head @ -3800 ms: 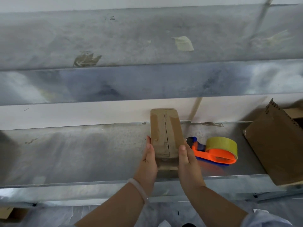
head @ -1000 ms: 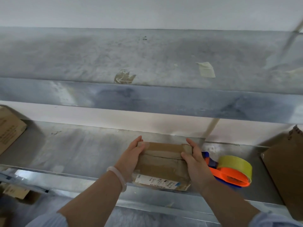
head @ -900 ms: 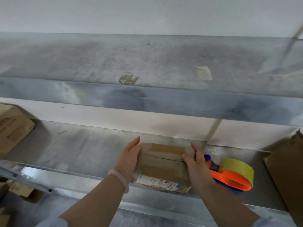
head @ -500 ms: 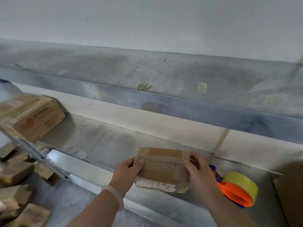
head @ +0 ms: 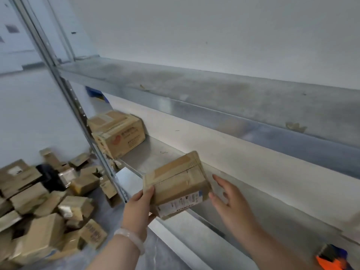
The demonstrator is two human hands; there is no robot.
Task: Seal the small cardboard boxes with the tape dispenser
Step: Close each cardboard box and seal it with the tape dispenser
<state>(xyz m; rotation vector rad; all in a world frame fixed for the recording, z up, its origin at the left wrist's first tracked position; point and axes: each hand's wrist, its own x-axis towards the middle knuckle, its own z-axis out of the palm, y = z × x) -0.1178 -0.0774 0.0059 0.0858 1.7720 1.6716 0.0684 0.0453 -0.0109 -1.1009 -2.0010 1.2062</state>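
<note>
A small taped cardboard box (head: 176, 182) with a white label on its near side is lifted off the metal shelf (head: 214, 227), tilted. My left hand (head: 139, 208) grips its left end, thumb on top. My right hand (head: 228, 199) is just right of the box with fingers spread and relaxed, barely at its right edge. Only the orange and blue end of the tape dispenser (head: 331, 259) shows at the bottom right corner of the head view.
A larger printed carton (head: 116, 132) sits on the same shelf at the left. Several small cardboard boxes (head: 44, 209) lie heaped on the floor at the lower left. A steel upright (head: 78, 117) and an upper shelf (head: 214, 94) frame the space.
The box has left the shelf and moved left and up in my left hand. My right hand has let go of it. The view has swung left, showing the floor pile.
</note>
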